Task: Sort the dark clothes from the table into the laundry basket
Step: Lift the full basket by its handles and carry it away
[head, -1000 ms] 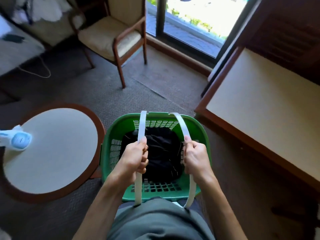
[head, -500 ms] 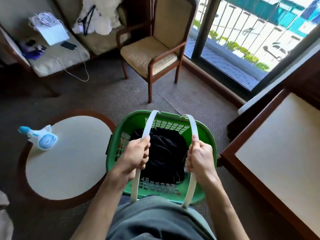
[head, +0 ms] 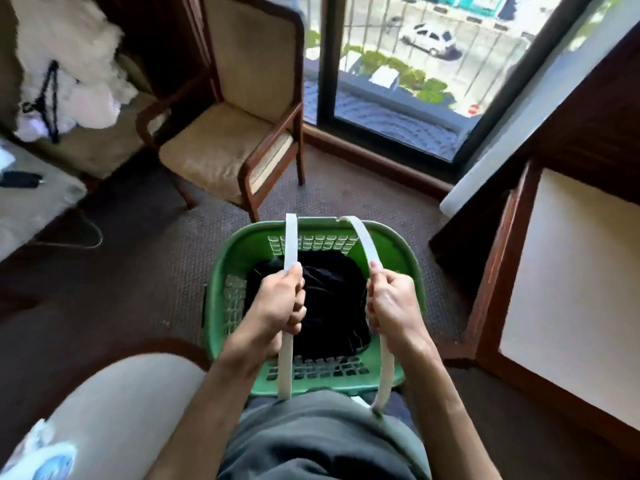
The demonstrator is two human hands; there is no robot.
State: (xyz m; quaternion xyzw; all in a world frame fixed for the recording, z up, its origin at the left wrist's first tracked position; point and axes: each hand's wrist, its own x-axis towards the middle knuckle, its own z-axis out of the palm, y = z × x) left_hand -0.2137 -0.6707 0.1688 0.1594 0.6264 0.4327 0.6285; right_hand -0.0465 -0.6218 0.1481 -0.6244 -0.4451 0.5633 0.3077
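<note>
One green laundry basket [head: 239, 251] with two white handles [head: 290, 244] is counted at the frame's centre, two hands [head: 277, 308] over it, one wooden armchair [head: 225, 147] at upper centre, and two tables [head: 568, 289] at lower left and right.

Clothes [head: 329, 299] in basket [head: 242, 251], chair [head: 225, 147] behind, round table [head: 138, 393] left.

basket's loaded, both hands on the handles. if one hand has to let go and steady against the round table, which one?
Left. The left hand, gripping the left white strap handle of the green plastic laundry basket, is on the side of the round wood-rimmed table. The right hand is farther from it.
</note>
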